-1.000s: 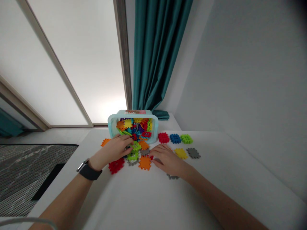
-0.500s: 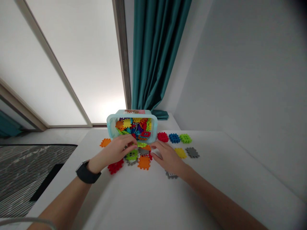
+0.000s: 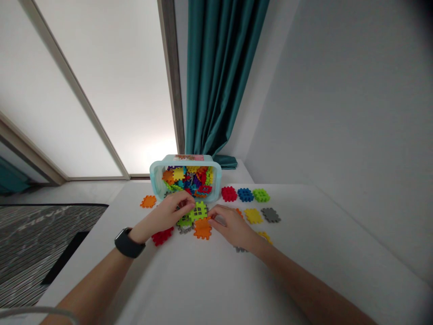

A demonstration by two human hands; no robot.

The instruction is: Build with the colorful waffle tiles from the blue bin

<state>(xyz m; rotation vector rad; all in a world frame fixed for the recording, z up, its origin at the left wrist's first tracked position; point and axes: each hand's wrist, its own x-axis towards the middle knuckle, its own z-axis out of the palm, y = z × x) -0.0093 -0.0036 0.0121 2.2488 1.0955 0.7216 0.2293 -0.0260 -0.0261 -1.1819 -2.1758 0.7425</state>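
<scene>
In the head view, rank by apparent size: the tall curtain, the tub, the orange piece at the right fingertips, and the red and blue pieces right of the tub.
1. Tall curtain
2. Tub
3. Orange piece
4. Red piece and blue piece: they look alike, so unranked.

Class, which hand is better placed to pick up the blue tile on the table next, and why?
Probably the right hand: it lies closer to the blue tile, while the left hand is farther off, at a green tile.
</scene>
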